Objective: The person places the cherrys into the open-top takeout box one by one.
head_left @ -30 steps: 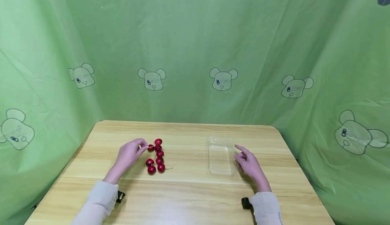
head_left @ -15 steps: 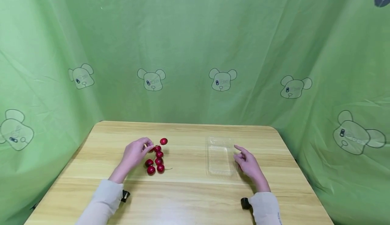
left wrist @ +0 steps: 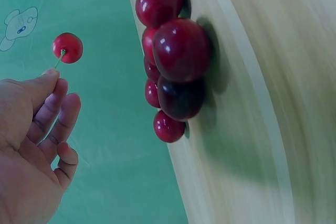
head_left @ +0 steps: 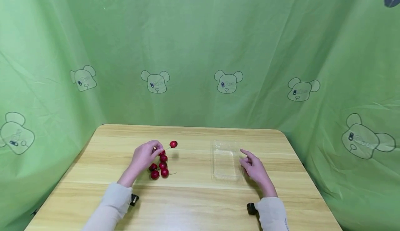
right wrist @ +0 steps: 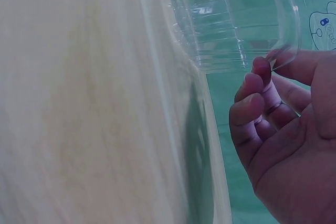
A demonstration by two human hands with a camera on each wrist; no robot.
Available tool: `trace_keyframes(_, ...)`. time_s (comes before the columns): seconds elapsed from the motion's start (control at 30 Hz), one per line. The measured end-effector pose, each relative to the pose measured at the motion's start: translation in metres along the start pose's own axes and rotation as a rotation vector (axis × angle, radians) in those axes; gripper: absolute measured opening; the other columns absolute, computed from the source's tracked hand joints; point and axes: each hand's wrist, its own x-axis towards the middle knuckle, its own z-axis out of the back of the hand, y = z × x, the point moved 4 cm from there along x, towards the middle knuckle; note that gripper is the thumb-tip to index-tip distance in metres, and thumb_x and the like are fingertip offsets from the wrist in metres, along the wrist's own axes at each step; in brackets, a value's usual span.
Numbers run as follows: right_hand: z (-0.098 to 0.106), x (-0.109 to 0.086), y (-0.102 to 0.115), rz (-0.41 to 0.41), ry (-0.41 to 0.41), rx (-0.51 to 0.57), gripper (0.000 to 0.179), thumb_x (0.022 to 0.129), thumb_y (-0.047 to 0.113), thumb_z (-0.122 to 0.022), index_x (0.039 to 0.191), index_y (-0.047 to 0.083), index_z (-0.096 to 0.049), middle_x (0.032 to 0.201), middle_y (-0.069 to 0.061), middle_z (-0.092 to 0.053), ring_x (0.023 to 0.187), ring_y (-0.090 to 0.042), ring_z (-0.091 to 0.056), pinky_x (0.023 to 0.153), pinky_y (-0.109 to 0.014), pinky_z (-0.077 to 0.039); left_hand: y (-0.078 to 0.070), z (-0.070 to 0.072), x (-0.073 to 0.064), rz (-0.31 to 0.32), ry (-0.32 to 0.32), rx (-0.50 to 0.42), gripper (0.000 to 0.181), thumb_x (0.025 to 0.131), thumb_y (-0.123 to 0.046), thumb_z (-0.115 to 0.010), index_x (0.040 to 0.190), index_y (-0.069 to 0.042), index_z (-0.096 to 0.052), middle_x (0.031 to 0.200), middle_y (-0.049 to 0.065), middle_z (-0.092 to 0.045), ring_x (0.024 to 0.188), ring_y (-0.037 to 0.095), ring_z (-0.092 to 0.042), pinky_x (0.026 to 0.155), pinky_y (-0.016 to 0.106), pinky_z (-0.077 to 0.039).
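My left hand (head_left: 144,155) pinches the thin green stem of a red cherry (head_left: 173,144) between thumb and fingertips. In the left wrist view that cherry (left wrist: 68,47) hangs off the end of its stem, raised above the table, with the other fingers loosely bent. Below and beside this hand lies a cluster of several dark red cherries (head_left: 163,166), partly covered by the fingers in the head view. To the right stands a clear plastic box (head_left: 213,163). My right hand (head_left: 254,168) holds its right rim, thumb and index finger pinching the box edge (right wrist: 286,59) in the right wrist view.
The light wooden table (head_left: 187,206) has rounded far corners. A green curtain (head_left: 193,106) with bear-head prints hangs behind it and along both sides. Bare tabletop lies between the cherry cluster and the box.
My left hand has moved to the right, drawing one cherry by its stem away from the far end of the cluster. The right hand and the box have stayed in place.
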Motion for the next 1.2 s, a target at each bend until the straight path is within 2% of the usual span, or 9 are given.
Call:
trace_keyframes(0.23,0.000,-0.002,0.002,-0.007,-0.001,0.003,0.052,0.107,0.013,-0.057,0.156,0.005,-0.041,0.095,-0.022,-0.065,0.062,-0.021,-0.058,0.048,-0.026,-0.044,-0.011,-0.006,0.003,-0.022,0.007,-0.012,0.007,0.099,-0.024,-0.070,0.096,-0.018,-0.072,0.084,-0.008,-0.068,0.065,0.006,-0.054,0.067,0.032,-0.050)
trace_keyframes(0.57,0.001,-0.001,-0.003,0.005,-0.007,-0.018,0.051,0.107,0.012,-0.057,0.155,0.005,-0.042,0.094,-0.023,-0.065,0.062,-0.023,-0.059,0.048,-0.027,-0.046,-0.027,-0.015,0.009,-0.038,0.010,-0.017,0.008,0.100,-0.025,-0.070,0.096,-0.019,-0.072,0.086,-0.009,-0.069,0.066,0.005,-0.055,0.068,0.031,-0.051)
trace_keyframes(0.9,0.000,0.001,-0.004,0.011,-0.021,-0.032,0.050,0.106,0.010,-0.057,0.154,0.004,-0.044,0.095,-0.024,-0.065,0.063,-0.018,-0.057,0.050,-0.026,-0.045,-0.044,-0.028,0.016,-0.068,0.010,-0.035,0.011,0.100,-0.029,-0.070,0.096,-0.019,-0.072,0.089,-0.008,-0.070,0.066,0.005,-0.053,0.065,0.029,-0.048)
trace_keyframes(1.2,0.001,0.000,-0.001,0.004,-0.018,-0.052,0.051,0.107,0.012,-0.057,0.155,0.004,-0.043,0.094,-0.021,-0.064,0.065,-0.018,-0.056,0.052,-0.027,-0.045,-0.056,-0.038,0.023,-0.096,0.002,-0.033,0.006,0.098,-0.025,-0.072,0.096,-0.020,-0.072,0.089,-0.009,-0.071,0.066,0.005,-0.052,0.064,0.026,-0.047)
